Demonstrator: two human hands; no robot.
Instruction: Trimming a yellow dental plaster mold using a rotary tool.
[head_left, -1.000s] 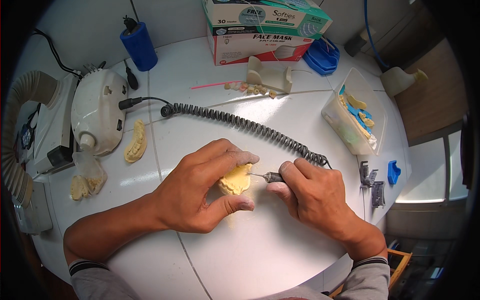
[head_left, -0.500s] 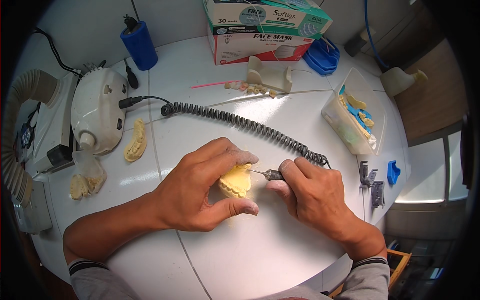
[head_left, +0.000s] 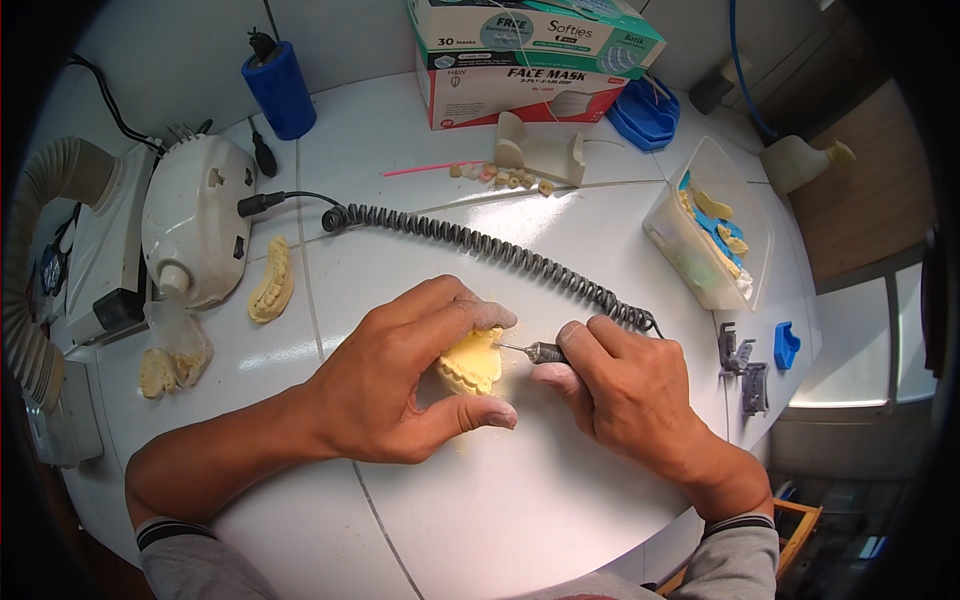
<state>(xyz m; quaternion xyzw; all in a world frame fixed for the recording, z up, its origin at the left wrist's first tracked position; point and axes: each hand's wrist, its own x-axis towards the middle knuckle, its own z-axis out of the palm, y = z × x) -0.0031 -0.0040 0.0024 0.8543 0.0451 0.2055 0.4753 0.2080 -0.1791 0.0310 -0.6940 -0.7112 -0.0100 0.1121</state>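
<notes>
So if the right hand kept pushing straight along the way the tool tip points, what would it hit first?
The yellow dental cast: the right hand aims its handpiece leftward, the bur tip at or nearly on the cast, which the left hand holds.

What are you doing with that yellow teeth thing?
A person's left hand holds a yellow plaster model of teeth on the white table. The right hand presses the tip of a small grinding tool against it. The tool's curly black cord runs to a white machine.
</notes>
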